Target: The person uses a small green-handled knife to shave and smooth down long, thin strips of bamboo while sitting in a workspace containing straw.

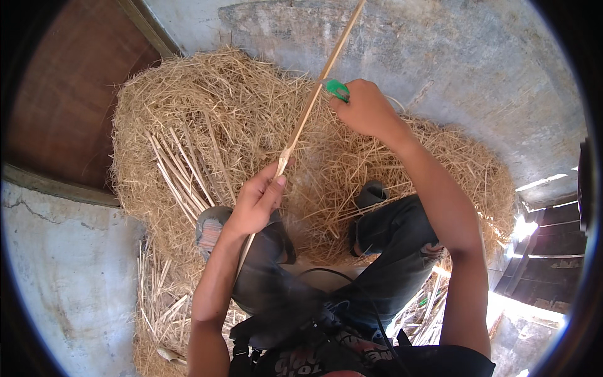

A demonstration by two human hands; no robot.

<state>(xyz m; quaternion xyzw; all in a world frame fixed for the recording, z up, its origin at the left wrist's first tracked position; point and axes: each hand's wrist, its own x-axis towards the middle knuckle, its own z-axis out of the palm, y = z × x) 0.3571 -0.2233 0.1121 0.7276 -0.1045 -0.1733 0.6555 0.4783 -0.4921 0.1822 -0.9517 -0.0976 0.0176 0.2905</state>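
Note:
A long, narrow bamboo strip (307, 110) slants from beside my left thigh up past the far wall. My left hand (259, 202) is closed around it just below a pale, swollen node (286, 155), thumb lying along the strip. Farther up, my right hand (364, 108) grips a small green-handled knife (338, 90). The knife's thin blade meets the strip's right side; how deep it sits cannot be made out. Most of the knife's handle is hidden inside my right fist.
Straw-like shavings (188, 94) are heaped in front and to the right. A bundle of pale strips (182, 173) leans beside my left knee. More loose strips (160, 295) lie at the lower left. A concrete wall (477, 56) stands behind the heap, and a brown panel (75, 94) at far left.

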